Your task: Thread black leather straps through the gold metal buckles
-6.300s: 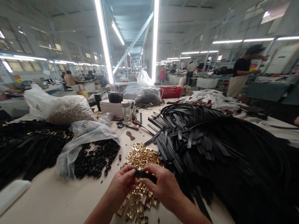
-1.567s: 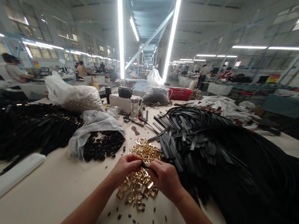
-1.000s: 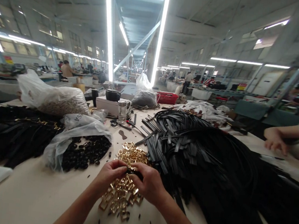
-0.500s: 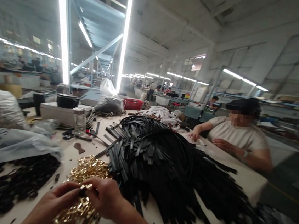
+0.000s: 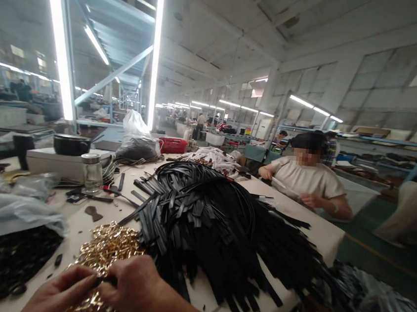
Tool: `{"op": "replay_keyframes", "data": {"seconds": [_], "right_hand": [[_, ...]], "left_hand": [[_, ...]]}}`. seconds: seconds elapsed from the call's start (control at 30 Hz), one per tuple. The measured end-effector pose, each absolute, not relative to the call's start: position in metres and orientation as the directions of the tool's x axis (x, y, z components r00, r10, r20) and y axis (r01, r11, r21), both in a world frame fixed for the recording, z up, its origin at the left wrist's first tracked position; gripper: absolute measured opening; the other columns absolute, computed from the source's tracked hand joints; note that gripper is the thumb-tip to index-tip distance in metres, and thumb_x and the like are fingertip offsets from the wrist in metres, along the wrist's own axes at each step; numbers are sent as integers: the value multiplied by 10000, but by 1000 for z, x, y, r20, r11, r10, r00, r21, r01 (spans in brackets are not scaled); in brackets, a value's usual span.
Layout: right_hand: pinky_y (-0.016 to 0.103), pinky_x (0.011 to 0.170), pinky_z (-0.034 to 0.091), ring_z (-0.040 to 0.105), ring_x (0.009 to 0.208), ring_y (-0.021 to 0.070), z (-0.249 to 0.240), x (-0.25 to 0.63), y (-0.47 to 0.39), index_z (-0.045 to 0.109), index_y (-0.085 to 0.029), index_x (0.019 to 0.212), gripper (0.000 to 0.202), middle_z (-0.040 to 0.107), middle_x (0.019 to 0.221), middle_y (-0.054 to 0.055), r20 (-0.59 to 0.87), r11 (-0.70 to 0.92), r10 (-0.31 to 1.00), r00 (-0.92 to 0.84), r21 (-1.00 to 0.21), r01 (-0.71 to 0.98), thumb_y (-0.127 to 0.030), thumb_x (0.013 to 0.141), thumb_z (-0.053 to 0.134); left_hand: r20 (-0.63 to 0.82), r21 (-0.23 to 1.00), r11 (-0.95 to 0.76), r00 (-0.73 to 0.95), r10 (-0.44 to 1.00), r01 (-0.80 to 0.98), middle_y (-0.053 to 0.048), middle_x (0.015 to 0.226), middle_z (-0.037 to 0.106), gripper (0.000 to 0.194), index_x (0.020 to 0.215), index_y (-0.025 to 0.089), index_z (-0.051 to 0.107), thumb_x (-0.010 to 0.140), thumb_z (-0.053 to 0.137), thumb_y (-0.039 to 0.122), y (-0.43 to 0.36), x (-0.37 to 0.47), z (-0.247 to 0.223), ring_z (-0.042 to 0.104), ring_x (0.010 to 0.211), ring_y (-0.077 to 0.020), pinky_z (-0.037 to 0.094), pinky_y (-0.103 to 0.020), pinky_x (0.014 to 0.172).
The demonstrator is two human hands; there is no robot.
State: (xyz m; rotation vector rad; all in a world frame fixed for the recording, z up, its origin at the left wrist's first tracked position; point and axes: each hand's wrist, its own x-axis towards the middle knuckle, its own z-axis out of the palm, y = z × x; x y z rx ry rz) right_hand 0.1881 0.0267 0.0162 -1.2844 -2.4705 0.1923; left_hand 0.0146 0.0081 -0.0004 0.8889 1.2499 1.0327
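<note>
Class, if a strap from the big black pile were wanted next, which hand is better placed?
Probably the right hand: it is nearer the black straps. The left hand lies farther away, beyond the right.

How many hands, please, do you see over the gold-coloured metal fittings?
2: the left hand and, right of it, the right hand, with a small black piece held between them; no other shows there.
</note>
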Motion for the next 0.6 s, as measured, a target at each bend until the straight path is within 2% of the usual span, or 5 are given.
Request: {"op": "replay_keyframes", "data": {"seconds": [0.17, 0.37, 0.47, 0.6], "right_hand": [[233, 597, 460, 674, 787, 187, 4, 187, 27, 604, -224, 870, 303, 701, 841, 4, 420, 666, 727, -543, -243, 705, -517, 825, 544], [213, 615, 447, 651, 782, 157, -2, 185, 29, 612, -233, 936, 345, 688, 847, 3, 468, 723, 661, -587, -187, 665, -554, 870, 506], [211, 626, 441, 646, 795, 154, 3, 186, 28, 618, -239, 979, 297, 687, 862, -1, 478, 739, 649, -592, -208, 641, -502, 859, 553], [215, 639, 415, 633, 761, 150, 13, 188, 22, 629, -212, 862, 140, 671, 815, -1, 477, 728, 671, -568, -278, 627, -350, 838, 617]], "left_hand": [[-331, 916, 337, 67, 941, -216, -35, 614, 685, 419, 649, 166, 678, 390, 896, 412, 9, 14, -9, 661, 647, -254, 538, -309, 589], [-403, 841, 395, 58, 913, -371, -59, 782, 740, 539, 832, 178, 685, 372, 916, 339, 12, 14, -21, 692, 649, -269, 549, -332, 580], [-380, 837, 379, 79, 921, -395, -67, 836, 742, 550, 927, 183, 672, 447, 902, 322, 9, 12, -20, 698, 663, -253, 543, -315, 586], [-308, 885, 302, 40, 951, -354, -60, 857, 729, 488, 977, 176, 654, 559, 860, 323, -6, 13, 0, 680, 677, -170, 505, -227, 584]]}}
